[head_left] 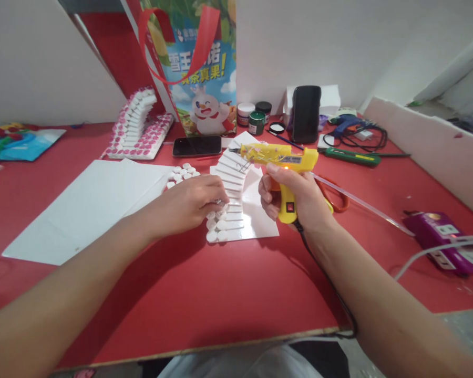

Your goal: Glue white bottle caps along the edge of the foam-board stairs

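My right hand (295, 191) is wrapped round a yellow hot glue gun (278, 153), its nozzle pointing left over a white curved staircase model (233, 181). Strings of dried glue cling to the gun, and a small orange light glows on it. The fingers of my left hand (193, 202) are closed at the model's left edge, on a small white disc (222, 203) that they partly cover. Below the fingertips, several white discs (212, 224) sit in rows beside the steps. A loose pile of white discs (183, 172) lies just behind my left hand.
White sheets (90, 210) lie at left. A staircase with pink dots (140, 128) stands behind, near a colourful bag (205, 68). Phones (197, 146), paint jars (256, 122), a green-handled screwdriver (352, 156), orange-handled scissors (335, 199) and a purple box (437, 228) surround the work. The gun's black cord (327, 273) runs to the table edge.
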`<state>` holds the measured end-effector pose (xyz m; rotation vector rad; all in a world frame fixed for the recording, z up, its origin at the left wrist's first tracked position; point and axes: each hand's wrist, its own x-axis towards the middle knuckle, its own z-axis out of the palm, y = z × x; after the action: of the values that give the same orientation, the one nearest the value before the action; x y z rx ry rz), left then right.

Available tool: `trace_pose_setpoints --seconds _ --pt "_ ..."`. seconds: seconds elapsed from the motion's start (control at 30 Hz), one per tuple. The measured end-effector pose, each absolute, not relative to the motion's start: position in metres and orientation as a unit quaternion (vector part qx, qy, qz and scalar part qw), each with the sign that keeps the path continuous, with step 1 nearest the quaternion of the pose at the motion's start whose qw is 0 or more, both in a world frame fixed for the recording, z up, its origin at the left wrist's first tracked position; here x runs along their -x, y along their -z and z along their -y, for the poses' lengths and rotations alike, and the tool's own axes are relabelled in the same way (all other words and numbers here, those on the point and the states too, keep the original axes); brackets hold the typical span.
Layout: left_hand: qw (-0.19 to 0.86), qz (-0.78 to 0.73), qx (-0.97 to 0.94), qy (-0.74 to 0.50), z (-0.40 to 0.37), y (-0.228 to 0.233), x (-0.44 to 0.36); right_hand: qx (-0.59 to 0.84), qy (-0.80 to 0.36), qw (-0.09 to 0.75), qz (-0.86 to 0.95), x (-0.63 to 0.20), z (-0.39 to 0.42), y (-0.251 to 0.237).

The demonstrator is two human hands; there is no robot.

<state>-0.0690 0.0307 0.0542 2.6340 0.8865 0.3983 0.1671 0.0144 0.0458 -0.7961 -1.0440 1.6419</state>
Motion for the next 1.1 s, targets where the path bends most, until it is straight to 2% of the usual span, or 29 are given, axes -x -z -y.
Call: trace_pose_setpoints --seconds 0.53,0.77,0.93,1.1 --pt "0.162 -0.356 -0.902 -0.185 -0.015 -0.048 0.074 0.346 -0.66 0.495 0.448 -0.167 -0.014 -0.046" --pt "0.16 -0.39 -0.867 -0.265 -0.007 -0.037 0.077 0.353 -0.651 0.495 0.455 -0.169 -0.017 -0.049" --pt "0.135 -0.418 -0.842 -0.313 -0.003 -0.027 0.081 0.418 -0.626 0.517 0.408 -0.184 -0.016 -0.065" --pt "0.148 -0.424 -0.835 -0.318 0.002 -0.024 0.084 0.511 -0.629 0.477 0.34 -0.21 0.007 -0.069"
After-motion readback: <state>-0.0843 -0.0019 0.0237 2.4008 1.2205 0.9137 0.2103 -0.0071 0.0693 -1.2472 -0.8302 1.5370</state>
